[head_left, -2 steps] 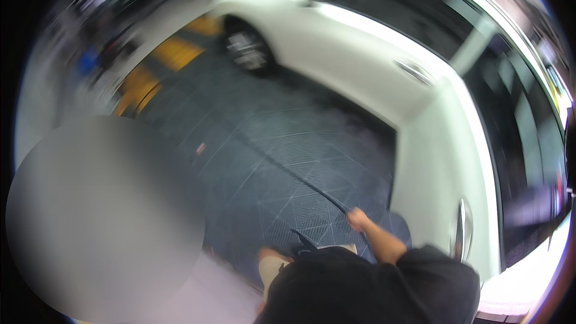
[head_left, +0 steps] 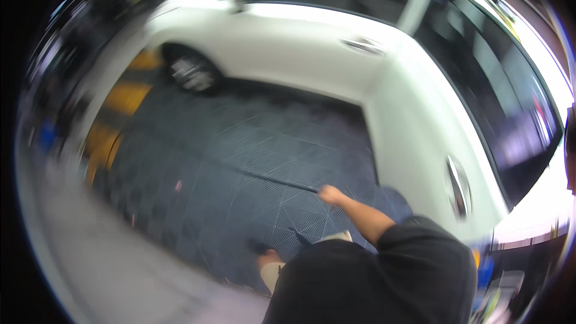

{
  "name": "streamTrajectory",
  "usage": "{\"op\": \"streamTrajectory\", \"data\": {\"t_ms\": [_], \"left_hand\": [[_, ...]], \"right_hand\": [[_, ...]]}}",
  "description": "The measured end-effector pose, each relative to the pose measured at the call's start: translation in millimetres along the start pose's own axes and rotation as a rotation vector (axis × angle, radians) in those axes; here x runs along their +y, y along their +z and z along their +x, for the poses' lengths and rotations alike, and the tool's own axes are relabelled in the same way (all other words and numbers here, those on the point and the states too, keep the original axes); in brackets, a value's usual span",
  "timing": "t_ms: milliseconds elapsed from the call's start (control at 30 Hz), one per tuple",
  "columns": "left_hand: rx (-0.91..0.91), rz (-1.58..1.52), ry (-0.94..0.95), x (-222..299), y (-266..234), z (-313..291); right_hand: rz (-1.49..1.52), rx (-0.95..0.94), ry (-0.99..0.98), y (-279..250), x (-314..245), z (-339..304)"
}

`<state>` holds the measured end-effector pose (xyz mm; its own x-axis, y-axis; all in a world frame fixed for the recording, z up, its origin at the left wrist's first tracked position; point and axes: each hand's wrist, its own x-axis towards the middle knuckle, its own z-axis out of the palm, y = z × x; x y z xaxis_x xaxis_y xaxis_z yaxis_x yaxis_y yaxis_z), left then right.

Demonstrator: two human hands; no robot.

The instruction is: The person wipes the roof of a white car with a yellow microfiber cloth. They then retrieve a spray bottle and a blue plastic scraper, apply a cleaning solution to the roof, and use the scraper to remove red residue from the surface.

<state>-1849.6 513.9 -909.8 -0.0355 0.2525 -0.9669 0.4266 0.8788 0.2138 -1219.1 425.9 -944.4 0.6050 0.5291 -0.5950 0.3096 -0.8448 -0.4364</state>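
Observation:
My right hand (head_left: 330, 194) is closed around a long, thin black hose (head_left: 273, 181). From the fist the hose runs left and away, low over the dark tiled floor, and blurs out before its far end. My bare right forearm reaches forward from a black sleeve. Of my left hand nothing shows. Nearest to the right hand stands a white car (head_left: 288, 54), its side panels and door handle (head_left: 459, 187) to the right of my arm. Below, my leg in beige shorts (head_left: 271, 273) is partly visible.
The car's front wheel (head_left: 192, 69) stands at the far left. Dark ribbed floor tiles (head_left: 240, 222) lie between me and the car, with yellow tiles (head_left: 127, 97) along their far left edge. Grey floor (head_left: 120, 246) borders them at the left. Blurred items fill the background.
The view has swung right, so the car and floor shift left in it. My right hand, still round the hose, sits slightly further left and higher in the picture.

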Motion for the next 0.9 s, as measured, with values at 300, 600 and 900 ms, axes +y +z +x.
{"op": "streamTrajectory", "data": {"t_ms": [300, 600, 900], "left_hand": [[0.120, 0.433, 0.510, 566.7, -215.3, 80.1], [0.076, 0.583, 1.033, 1106.2, -269.0, 100.5], [0.113, 0.627, 1.065, 1247.6, -299.3, 138.2]], "right_hand": [[0.477, 0.169, 0.094, 40.0, -299.4, 25.0], [0.267, 0.110, 0.846, 205.7, -312.3, -3.9], [-0.048, -0.072, 0.303, 155.8, -610.4, 411.9]]}}
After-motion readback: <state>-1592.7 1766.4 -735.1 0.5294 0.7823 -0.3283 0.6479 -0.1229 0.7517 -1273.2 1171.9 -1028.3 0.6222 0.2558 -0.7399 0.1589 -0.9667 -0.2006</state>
